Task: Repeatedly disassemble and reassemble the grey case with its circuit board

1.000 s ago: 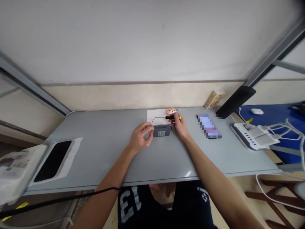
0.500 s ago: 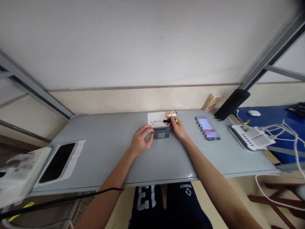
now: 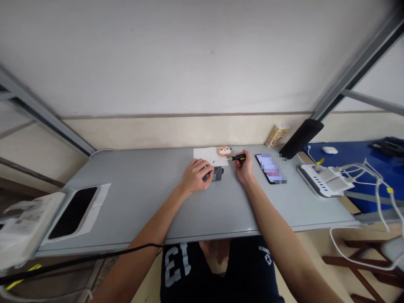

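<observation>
Grey desk [image 3: 142, 181] in use. My left hand [image 3: 198, 175] and right hand [image 3: 244, 166] are both curled. White paper [image 3: 203, 155] lies beyond the grey box [image 3: 217, 174], whose left part my left fingers grip. My right fingers pinch the screwdriver [image 3: 239, 157] by its handle, shaft pointing left; a dark speck [image 3: 213, 162] at its tip is unidentifiable.
</observation>
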`<state>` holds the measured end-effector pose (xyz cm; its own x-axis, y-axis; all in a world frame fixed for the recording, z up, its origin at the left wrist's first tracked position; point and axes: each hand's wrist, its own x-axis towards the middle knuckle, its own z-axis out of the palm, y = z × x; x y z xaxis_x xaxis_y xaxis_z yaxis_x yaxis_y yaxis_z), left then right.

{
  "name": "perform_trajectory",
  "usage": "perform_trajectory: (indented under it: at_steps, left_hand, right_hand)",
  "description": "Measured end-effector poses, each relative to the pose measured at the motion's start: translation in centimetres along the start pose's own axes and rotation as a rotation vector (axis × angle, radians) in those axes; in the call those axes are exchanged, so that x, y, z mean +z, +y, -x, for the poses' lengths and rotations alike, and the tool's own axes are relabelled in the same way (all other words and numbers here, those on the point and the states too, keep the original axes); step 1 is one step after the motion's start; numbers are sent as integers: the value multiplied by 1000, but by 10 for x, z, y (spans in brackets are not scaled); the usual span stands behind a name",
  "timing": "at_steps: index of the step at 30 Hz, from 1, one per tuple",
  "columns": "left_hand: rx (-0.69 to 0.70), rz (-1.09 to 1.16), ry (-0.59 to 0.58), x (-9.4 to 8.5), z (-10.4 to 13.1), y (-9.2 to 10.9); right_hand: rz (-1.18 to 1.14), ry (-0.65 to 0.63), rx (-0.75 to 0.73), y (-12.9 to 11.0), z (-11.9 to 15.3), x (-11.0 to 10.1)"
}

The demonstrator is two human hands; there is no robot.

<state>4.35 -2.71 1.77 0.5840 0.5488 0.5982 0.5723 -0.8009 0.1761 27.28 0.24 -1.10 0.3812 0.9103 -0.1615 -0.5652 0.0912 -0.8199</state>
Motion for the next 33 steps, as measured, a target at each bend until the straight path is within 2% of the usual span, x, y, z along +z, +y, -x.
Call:
perform_trajectory:
  at_steps: [4, 10, 20, 33]
  left_hand:
    - [-12, -39, -13, 4, -2, 2]
    - [-22, -98, 75, 5, 10, 7]
    - [43, -116, 164, 8, 7, 5]
    - [73, -144, 172, 11, 8, 9]
  right_hand:
    - [-98, -5, -8, -8, 0, -5]
    - [-103, 16, 16, -11, 1, -5]
    - [-97, 38, 30, -9, 0, -5]
    - [-96, 38, 34, -9, -2, -6]
